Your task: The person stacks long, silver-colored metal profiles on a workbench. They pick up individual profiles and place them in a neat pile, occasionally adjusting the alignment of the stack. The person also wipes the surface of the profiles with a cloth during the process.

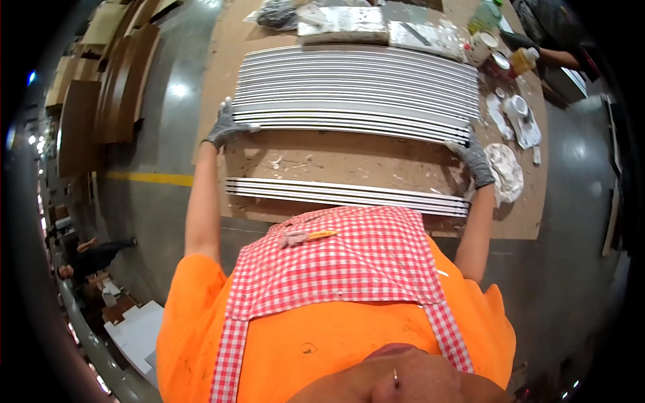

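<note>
Gray gloves cover the left hand point(230, 125) and right hand point(474, 160) at the ends of the strips point(356, 91), and how far the fingers reach beneath is hidden. An apron point(336, 269) blocks part of the table's point(255, 213) near edge. The top edge crops a plastic bag point(277, 15), its dark contents unclear. At upper right, a co-worker's forearm point(561, 59) shows, the head out of view. At far left, 1 person point(101, 258) is too small and blurred for detail. Scraps point(277, 162) on the table are too tiny to identify.
</note>
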`<act>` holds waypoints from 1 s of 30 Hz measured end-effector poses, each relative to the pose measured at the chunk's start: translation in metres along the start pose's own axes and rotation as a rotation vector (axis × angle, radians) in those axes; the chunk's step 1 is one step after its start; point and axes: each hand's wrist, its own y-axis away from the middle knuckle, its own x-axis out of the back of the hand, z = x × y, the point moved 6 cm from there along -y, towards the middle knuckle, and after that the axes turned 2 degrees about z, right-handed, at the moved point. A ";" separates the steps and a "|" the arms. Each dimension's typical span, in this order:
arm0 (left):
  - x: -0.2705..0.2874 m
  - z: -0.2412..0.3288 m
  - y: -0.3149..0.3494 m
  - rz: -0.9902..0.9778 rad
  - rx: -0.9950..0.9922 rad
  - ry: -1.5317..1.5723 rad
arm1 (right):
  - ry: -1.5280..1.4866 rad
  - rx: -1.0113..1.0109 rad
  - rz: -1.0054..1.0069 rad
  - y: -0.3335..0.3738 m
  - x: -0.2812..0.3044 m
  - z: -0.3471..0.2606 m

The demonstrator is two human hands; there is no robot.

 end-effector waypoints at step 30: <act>0.016 0.015 0.020 0.093 0.198 0.439 | -0.392 -0.042 0.471 0.005 0.024 0.005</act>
